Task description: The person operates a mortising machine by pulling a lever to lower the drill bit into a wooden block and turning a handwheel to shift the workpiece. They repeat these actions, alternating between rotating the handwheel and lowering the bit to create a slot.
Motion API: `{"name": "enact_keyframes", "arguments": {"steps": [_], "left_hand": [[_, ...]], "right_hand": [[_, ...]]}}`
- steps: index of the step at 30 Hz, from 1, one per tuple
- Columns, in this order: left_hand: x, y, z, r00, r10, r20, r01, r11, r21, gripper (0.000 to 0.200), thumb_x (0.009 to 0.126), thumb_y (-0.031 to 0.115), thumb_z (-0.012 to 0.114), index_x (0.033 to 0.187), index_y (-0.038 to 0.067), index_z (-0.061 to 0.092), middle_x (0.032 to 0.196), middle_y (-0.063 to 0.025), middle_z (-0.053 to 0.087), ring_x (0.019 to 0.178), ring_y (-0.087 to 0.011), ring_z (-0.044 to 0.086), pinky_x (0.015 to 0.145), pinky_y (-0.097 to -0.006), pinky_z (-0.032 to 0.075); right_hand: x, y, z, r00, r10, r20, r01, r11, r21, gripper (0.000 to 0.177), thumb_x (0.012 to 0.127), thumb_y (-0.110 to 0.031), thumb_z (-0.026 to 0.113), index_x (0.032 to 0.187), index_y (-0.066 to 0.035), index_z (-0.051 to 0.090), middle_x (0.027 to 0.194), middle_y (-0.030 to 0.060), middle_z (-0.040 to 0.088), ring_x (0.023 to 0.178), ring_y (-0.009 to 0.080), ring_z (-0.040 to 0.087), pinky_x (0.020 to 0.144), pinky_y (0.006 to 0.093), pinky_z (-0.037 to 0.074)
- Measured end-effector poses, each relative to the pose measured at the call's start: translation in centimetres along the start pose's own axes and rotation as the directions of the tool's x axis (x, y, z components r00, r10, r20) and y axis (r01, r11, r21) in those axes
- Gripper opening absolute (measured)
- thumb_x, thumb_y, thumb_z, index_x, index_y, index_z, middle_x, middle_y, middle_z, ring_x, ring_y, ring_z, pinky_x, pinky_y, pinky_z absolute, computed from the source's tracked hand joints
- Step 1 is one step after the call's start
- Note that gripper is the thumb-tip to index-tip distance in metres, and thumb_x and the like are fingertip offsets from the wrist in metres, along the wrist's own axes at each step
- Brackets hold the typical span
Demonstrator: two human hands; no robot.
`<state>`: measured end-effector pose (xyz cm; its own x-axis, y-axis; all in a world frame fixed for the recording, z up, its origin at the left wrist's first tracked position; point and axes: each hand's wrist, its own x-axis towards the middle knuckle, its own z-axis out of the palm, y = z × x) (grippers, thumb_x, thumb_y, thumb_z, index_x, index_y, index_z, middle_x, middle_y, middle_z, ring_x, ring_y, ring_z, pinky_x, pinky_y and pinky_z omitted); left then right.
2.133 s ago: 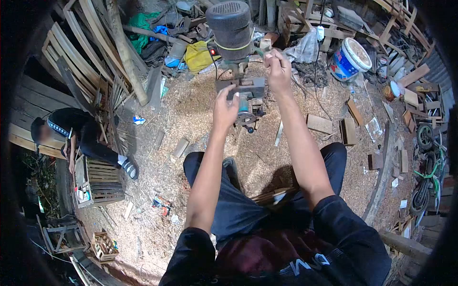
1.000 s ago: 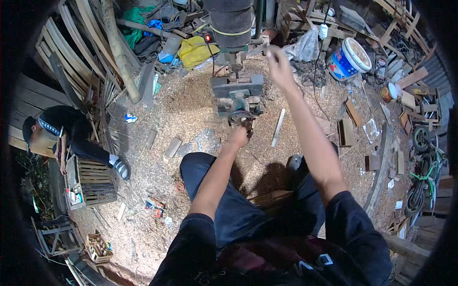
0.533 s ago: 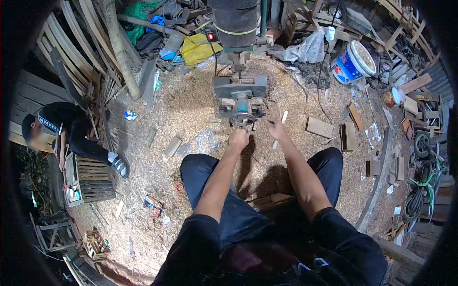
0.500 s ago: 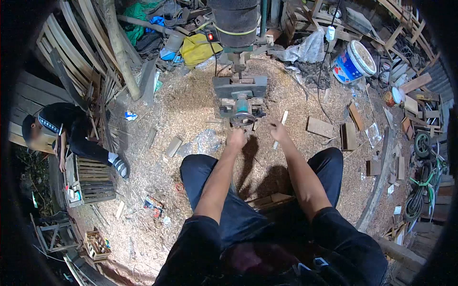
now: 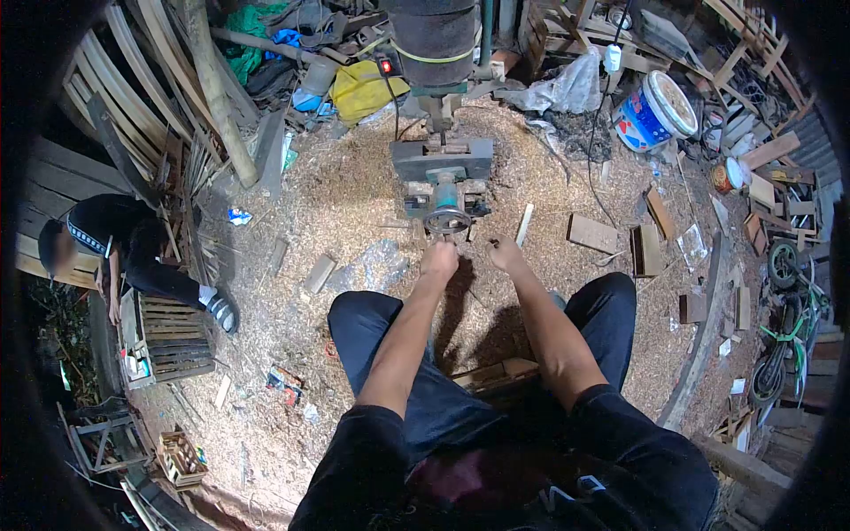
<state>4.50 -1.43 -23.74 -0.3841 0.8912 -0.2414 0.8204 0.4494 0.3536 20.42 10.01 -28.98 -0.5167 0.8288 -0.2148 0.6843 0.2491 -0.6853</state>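
Observation:
In front of me stands a drilling machine with a teal-bodied vise (image 5: 444,190) and a round metal handwheel (image 5: 447,221). My left hand (image 5: 439,259) is closed at the lower edge of the handwheel, apparently gripping its handle. To its right my right hand (image 5: 506,255) is also closed, with a small dark end showing at its fingertips; what it belongs to I cannot make out. Between the wide grey jaws (image 5: 405,157) lies a piece of wood (image 5: 452,149), below the drill spindle (image 5: 442,124).
Wood shavings cover the ground. Wooden blocks (image 5: 591,233) and a thin pale stick (image 5: 525,225) lie to the right, near a white-and-blue bucket (image 5: 642,124). Another person (image 5: 133,239) sits at left by a slatted crate (image 5: 177,332). A power cord (image 5: 591,168) runs along the ground.
My right hand has moved left and slightly down, closer to my left hand. My left hand stays at the handwheel. The view has shifted slightly.

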Motion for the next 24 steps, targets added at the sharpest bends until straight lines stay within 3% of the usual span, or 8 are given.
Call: {"name": "enact_keyframes", "arguments": {"steps": [2,5,9,12,15,18,21,24], "left_hand": [[0.5,-0.2,1.4,0.998,0.005,0.057,-0.008,0.999,0.053,0.033,0.088,0.024,0.059,0.108,-0.002,0.063,0.089,-0.0274,0.068,0.085,-0.0428,0.067,0.079,-0.0490,0.055],[-0.6,-2.2,-0.1,0.990,0.056,-0.133,-0.065,0.995,-0.070,0.034,0.089,0.024,0.058,0.109,-0.002,0.062,0.088,-0.0254,0.069,0.085,-0.0412,0.067,0.081,-0.0504,0.054],[-0.2,-2.6,0.7,0.997,0.012,-0.074,-0.012,1.000,0.009,0.034,0.088,0.028,0.061,0.110,0.002,0.063,0.096,-0.0255,0.067,0.089,-0.0418,0.065,0.082,-0.0513,0.052],[-0.3,-1.1,0.4,0.998,-0.046,0.045,0.050,0.994,-0.098,0.033,0.088,0.027,0.062,0.110,0.002,0.063,0.099,-0.0244,0.066,0.092,-0.0409,0.064,0.083,-0.0505,0.052],[-1.8,-3.1,-1.2,0.983,-0.033,-0.181,0.006,0.989,-0.151,0.032,0.088,0.026,0.061,0.110,0.002,0.062,0.100,-0.0229,0.066,0.095,-0.0402,0.064,0.084,-0.0498,0.052],[-1.7,-3.8,-1.9,0.997,-0.050,-0.064,0.047,0.998,-0.047,0.037,0.092,0.032,0.058,0.122,0.010,0.060,0.105,-0.0212,0.066,0.096,-0.0379,0.066,0.083,-0.0477,0.054],[-2.3,-2.7,-2.3,0.996,-0.073,-0.060,0.068,0.995,-0.075,0.034,0.090,0.028,0.059,0.118,0.009,0.062,0.104,-0.0213,0.066,0.096,-0.0395,0.065,0.084,-0.0491,0.053],[-2.0,-2.3,-3.7,0.995,-0.080,-0.062,0.073,0.991,-0.109,0.030,0.090,0.026,0.059,0.112,0.007,0.065,0.106,-0.0212,0.066,0.097,-0.0399,0.064,0.085,-0.0489,0.052]], "right_hand": [[-0.2,-0.9,0.1,1.000,0.010,0.026,-0.009,0.999,-0.035,0.031,0.079,-0.021,0.061,0.101,-0.001,0.068,0.098,0.0274,0.067,0.095,0.0436,0.064,0.085,0.0480,0.050],[1.0,-0.3,1.1,0.999,-0.027,0.030,0.025,0.997,0.068,0.031,0.080,-0.024,0.062,0.102,-0.003,0.069,0.097,0.0267,0.067,0.094,0.0432,0.064,0.084,0.0483,0.050],[0.9,0.2,1.8,0.999,-0.043,-0.032,0.044,0.999,0.011,0.031,0.082,-0.028,0.063,0.101,-0.005,0.069,0.094,0.0260,0.067,0.090,0.0432,0.065,0.080,0.0484,0.051],[1.2,-1.4,2.2,0.998,-0.049,0.042,0.049,0.999,0.010,0.029,0.083,-0.027,0.063,0.097,-0.002,0.069,0.091,0.0260,0.068,0.088,0.0421,0.066,0.078,0.0475,0.051],[0.0,-3.4,1.5,0.994,-0.013,0.109,-0.012,0.974,0.225,0.030,0.083,-0.025,0.062,0.099,0.000,0.067,0.090,0.0264,0.068,0.088,0.0417,0.066,0.077,0.0470,0.051],[0.7,-2.1,2.2,0.990,-0.120,0.075,0.117,0.992,0.039,0.033,0.083,-0.023,0.062,0.103,0.003,0.064,0.088,0.0255,0.069,0.085,0.0391,0.068,0.075,0.0461,0.052],[1.1,-1.7,1.9,0.969,0.145,0.201,-0.183,0.965,0.189,0.032,0.083,-0.022,0.061,0.103,0.002,0.065,0.088,0.0239,0.069,0.084,0.0365,0.068,0.075,0.0445,0.052],[2.0,-1.6,1.4,0.989,-0.077,-0.128,0.076,0.997,-0.012,0.033,0.085,-0.024,0.060,0.106,0.000,0.066,0.085,0.0167,0.069,0.072,0.0262,0.065,0.070,0.0381,0.051]]}}
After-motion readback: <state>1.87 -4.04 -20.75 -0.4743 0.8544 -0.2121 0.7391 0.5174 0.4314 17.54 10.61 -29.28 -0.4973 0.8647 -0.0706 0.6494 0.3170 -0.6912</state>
